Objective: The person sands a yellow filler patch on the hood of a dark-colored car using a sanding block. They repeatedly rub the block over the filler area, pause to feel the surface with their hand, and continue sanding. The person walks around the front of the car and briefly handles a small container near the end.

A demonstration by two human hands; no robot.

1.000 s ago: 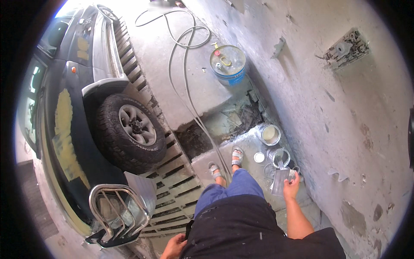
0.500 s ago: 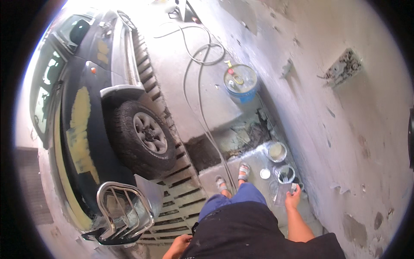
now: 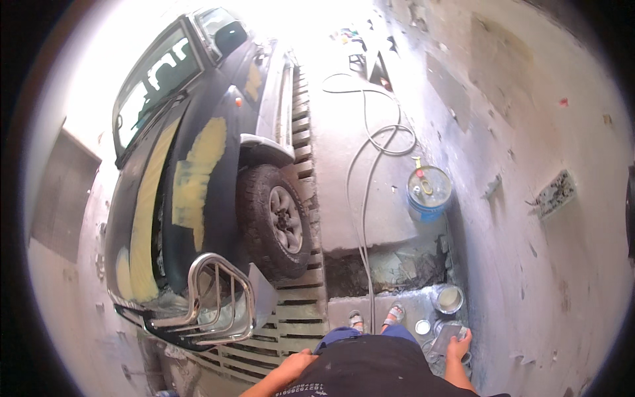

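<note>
Low on the right, my right hand (image 3: pixel 461 344) is closed around the edge of a flat grey rectangular plate (image 3: pixel 446 339), held out over several open containers on the floor. A pail with pale contents (image 3: pixel 450 299) and a small white tub (image 3: pixel 423 327) stand just beyond it. My left hand (image 3: pixel 297 364) rests beside the hem of my black shirt, its fingers curled; what they hold, if anything, is hidden. To the left stands a dark car (image 3: pixel 228 149) with yellowish patches (image 3: pixel 198 182) on its fender and hood.
A chrome bumper guard (image 3: pixel 225 298) juts out near my left side. Beyond my feet lies a broken trench (image 3: pixel 390 268), crossed by a long hose (image 3: pixel 362 198). Slotted floor grating (image 3: pixel 301 324) runs beside the wheel (image 3: pixel 281 221). A blue bucket (image 3: pixel 428 192) stands along the right wall (image 3: pixel 516 264).
My view has turned left and upward, so the car and floor sit farther right and lower. My right hand still holds the plate; my left hand stays at my waist.
</note>
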